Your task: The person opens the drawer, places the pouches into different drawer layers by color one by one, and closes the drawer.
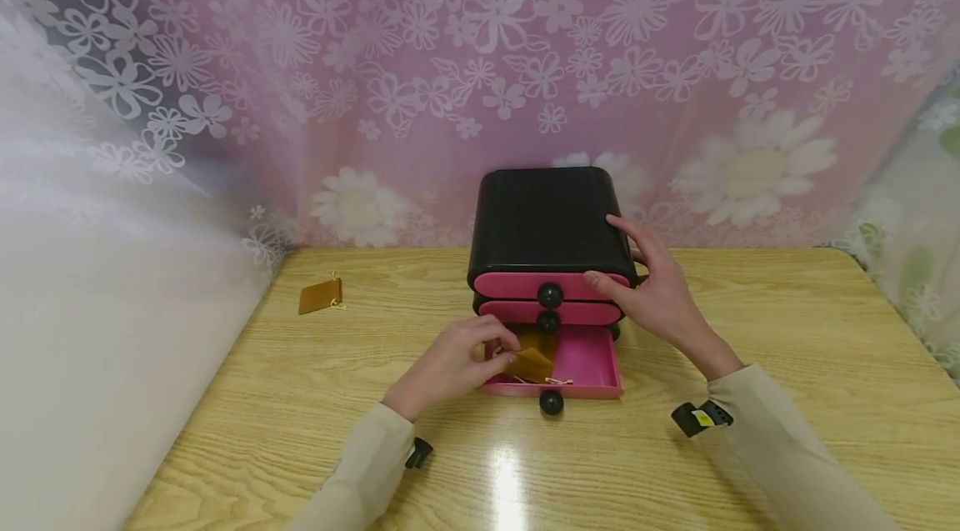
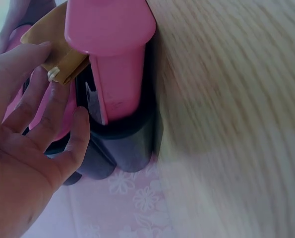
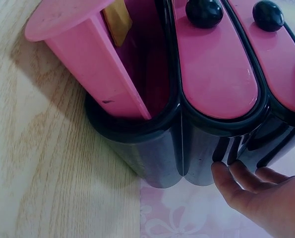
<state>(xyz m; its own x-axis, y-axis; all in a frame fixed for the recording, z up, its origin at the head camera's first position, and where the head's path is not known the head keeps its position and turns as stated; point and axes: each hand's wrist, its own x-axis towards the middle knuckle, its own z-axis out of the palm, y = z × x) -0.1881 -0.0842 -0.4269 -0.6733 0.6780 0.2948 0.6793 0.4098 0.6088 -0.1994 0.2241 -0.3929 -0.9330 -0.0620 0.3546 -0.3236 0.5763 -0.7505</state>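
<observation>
A black three-tier drawer box (image 1: 551, 218) with pink drawer fronts and round black knobs stands on the table. Its bottom drawer (image 1: 592, 356) is pulled out. Over that drawer's left part, my left hand (image 1: 453, 360) pinches a mustard-brown drawstring pouch (image 1: 531, 366) between thumb and fingers. Light cord ends lie by the drawer's front rim. Darker brown fabric shows behind the pouch; I cannot tell whether it is a separate piece. Spread over the box's right side, my right hand (image 1: 663, 298) has its thumb on the top drawer front and its fingertips against the black side.
A second brown drawstring pouch (image 1: 320, 296) lies on the wooden table (image 1: 247, 423) at the left. Flowered curtains (image 1: 480, 56) hang behind and along both sides. Each wrist wears a black strap.
</observation>
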